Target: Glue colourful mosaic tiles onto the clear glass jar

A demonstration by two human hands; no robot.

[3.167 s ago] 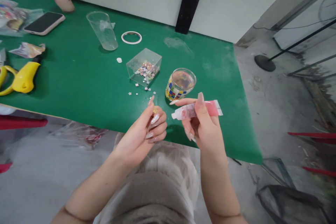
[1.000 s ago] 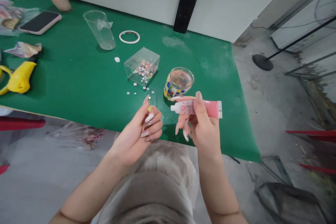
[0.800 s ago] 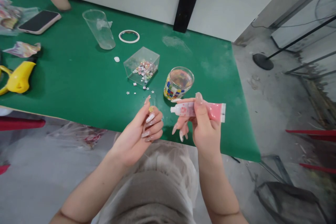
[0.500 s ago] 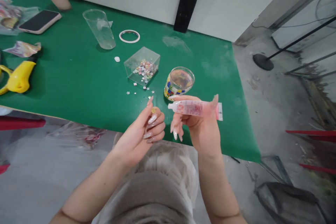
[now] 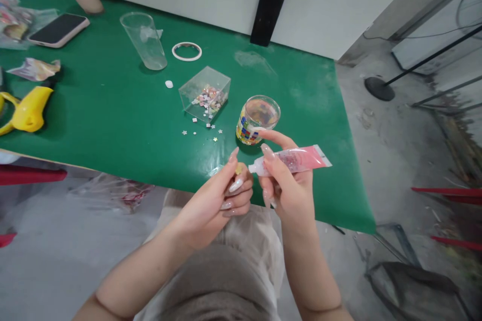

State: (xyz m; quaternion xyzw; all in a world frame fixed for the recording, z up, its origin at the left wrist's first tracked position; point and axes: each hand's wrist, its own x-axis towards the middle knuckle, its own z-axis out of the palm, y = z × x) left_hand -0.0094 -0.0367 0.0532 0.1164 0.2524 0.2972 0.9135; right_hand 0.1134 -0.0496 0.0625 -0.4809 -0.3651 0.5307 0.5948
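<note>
My left hand (image 5: 229, 188) is closed, pinching a small yellow piece (image 5: 238, 169) between thumb and curled index finger. My right hand (image 5: 288, 175) grips a clear and pink squeeze tube (image 5: 301, 158), thumb on top, its white nozzle pointing left, close against the yellow piece. Just beyond the hands stands a glass cup (image 5: 259, 116) with coloured tiles around its side; my right index finger overlaps its front. Left of the cup, a clear plastic box (image 5: 205, 91) holds many small pastel pieces. Several loose bits, including a small star (image 5: 215, 139), lie in front of the box.
Behind are a white ring (image 5: 187, 51), a tilted clear plastic cup (image 5: 145, 42) and a black phone-like slab (image 5: 269, 10) leaning on the wall. Farther left lie a phone (image 5: 59, 30) and a yellow hairdryer-shaped tool (image 5: 32, 110). The green tabletop (image 5: 312, 95) ends at the right.
My left hand has moved right with the yellow piece. The right thumb has come down over the tube, whose nozzle has shifted right and lower and now meets the left fingers closely.
</note>
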